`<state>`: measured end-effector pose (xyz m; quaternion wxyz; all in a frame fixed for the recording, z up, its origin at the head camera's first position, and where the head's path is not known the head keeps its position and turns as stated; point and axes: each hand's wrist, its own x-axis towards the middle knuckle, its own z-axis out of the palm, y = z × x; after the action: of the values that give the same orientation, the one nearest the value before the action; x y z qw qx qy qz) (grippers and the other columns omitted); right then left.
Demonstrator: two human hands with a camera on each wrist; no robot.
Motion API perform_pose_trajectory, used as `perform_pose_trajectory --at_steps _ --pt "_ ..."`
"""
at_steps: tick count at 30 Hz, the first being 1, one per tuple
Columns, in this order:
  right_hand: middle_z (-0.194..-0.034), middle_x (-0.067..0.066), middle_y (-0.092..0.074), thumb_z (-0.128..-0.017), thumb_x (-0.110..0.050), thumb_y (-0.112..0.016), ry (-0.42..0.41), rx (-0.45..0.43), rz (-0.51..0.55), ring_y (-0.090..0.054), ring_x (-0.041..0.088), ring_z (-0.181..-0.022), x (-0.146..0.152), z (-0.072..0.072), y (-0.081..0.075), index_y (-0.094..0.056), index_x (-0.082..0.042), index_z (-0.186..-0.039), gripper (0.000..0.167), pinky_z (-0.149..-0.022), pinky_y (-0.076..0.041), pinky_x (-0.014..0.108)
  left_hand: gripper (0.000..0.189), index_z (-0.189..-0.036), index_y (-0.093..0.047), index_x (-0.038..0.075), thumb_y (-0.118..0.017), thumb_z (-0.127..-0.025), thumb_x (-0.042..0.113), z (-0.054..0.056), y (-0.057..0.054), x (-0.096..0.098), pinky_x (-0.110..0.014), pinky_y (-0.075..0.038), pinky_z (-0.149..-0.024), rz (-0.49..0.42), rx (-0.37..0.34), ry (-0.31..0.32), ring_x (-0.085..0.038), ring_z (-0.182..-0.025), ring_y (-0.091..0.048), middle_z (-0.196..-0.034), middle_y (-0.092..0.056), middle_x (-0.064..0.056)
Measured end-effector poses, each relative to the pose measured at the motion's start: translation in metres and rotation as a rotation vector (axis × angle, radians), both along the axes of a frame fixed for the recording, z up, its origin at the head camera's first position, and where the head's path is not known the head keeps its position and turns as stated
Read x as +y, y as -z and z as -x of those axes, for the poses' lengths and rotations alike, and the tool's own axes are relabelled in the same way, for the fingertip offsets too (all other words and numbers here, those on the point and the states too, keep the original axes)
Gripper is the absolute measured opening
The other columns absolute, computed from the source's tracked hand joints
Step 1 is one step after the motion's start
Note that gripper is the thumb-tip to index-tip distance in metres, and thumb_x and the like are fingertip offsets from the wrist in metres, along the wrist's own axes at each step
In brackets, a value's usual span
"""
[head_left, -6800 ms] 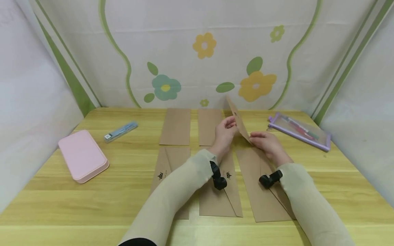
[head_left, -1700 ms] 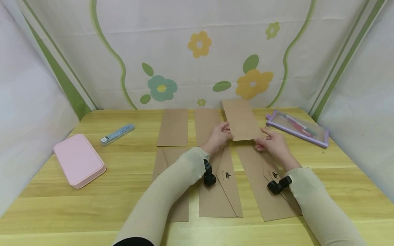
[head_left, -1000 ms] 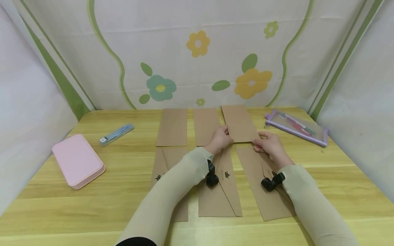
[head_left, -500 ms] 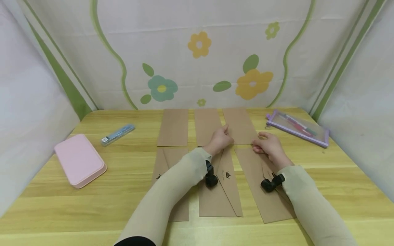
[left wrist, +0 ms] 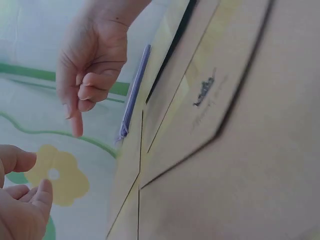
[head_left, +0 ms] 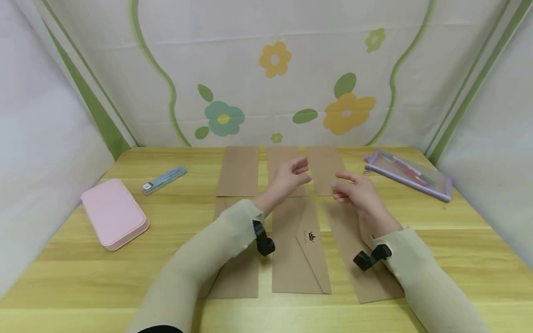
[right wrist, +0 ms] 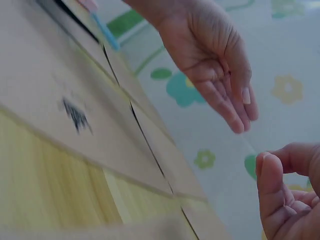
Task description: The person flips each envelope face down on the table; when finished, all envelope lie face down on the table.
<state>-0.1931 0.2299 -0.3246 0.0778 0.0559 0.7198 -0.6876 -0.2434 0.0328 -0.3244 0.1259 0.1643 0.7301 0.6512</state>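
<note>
Nothing held! The left hand's (head_left: 287,178) thumb stands apart from its fingers; the right hand's (head_left: 361,196) curl loosely. The back-row envelope (head_left: 326,166) lies flat at one o'clock: likely light, stiffish, easily creased, best pinched at its five- and seven-o'clock corners.

The head view looks forward and down from above the table (head_left: 120,277), far enough back to include both sleeves (head_left: 208,252), facing the curtain (head_left: 233,41). The wrist views sit low and close, tipped sideways opposite ways, looking across the envelopes (head_left: 289,259) toward that curtain; both share the left hand (head_left: 287,178) and right hand (head_left: 362,194).
</note>
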Motion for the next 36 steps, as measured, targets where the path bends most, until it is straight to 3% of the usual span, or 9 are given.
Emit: perform_pose_trajectory --at_steps 5,14,18,23,29,36 --pt "-0.071 -0.004 -0.065 -0.090 0.000 -0.052 -0.099 0.022 0.032 -0.061 0.004 -0.058 -0.024 -0.009 -0.005 -0.031 0.009 -0.138 0.053 -0.057 -0.052 0.016 0.052 -0.134 -0.047 0.005 -0.062 -0.085 0.000 -0.015 -0.005 -0.027 -0.026 -0.049 -0.089 0.056 0.037 0.015 -0.024 -0.115 -0.055 -0.130 -0.053 -0.015" --pt "-0.090 -0.003 -0.066 -0.090 -0.003 -0.054 -0.289 -0.015 0.054 -0.065 0.011 -0.082 -0.061 -0.024 -0.003 -0.035 0.011 -0.134 0.050 -0.081 -0.053 0.027 0.049 -0.133 -0.048 0.004 -0.061 -0.085 -0.001 -0.043 0.001 -0.093 -0.032 -0.050 -0.090 0.116 -0.009 0.055 -0.030 -0.114 -0.053 -0.131 -0.051 -0.019" --pt "-0.111 0.013 -0.062 -0.090 -0.008 -0.057 -0.357 -0.058 0.065 -0.064 0.016 -0.093 -0.076 -0.031 -0.003 -0.036 0.009 -0.135 0.053 -0.093 -0.047 0.037 0.050 -0.132 -0.048 0.002 -0.062 -0.085 -0.002 -0.052 0.004 -0.122 -0.031 -0.050 -0.088 0.133 -0.020 0.014 -0.033 -0.113 -0.054 -0.130 -0.050 -0.022" --pt "-0.129 0.031 -0.047 -0.090 -0.008 -0.054 -0.438 -0.102 0.109 -0.061 0.027 -0.104 -0.094 -0.041 -0.001 -0.032 0.009 -0.137 0.055 -0.096 -0.044 0.042 0.051 -0.134 -0.044 0.000 -0.060 -0.085 -0.002 -0.059 0.007 -0.155 -0.028 -0.050 -0.086 0.162 -0.026 -0.047 -0.033 -0.113 -0.053 -0.132 -0.047 -0.023" --pt "-0.130 0.033 -0.043 -0.089 -0.004 -0.054 -0.508 -0.156 0.216 -0.062 0.024 -0.103 -0.114 -0.052 0.006 -0.028 0.008 -0.139 0.058 -0.096 -0.044 0.042 0.052 -0.135 -0.042 0.000 -0.060 -0.086 0.002 -0.069 0.014 -0.191 -0.025 -0.051 -0.082 0.251 -0.040 -0.128 -0.031 -0.113 -0.052 -0.132 -0.046 -0.022" --pt "-0.134 0.032 -0.039 -0.088 -0.003 -0.055 -0.550 -0.203 0.249 -0.058 0.027 -0.107 -0.124 -0.062 0.014 -0.025 0.005 -0.141 0.062 -0.094 -0.046 0.041 0.056 -0.136 -0.040 -0.002 -0.062 -0.085 0.001 -0.076 0.025 -0.213 -0.025 -0.050 -0.083 0.319 -0.092 -0.160 -0.034 -0.114 -0.051 -0.129 -0.045 -0.024"
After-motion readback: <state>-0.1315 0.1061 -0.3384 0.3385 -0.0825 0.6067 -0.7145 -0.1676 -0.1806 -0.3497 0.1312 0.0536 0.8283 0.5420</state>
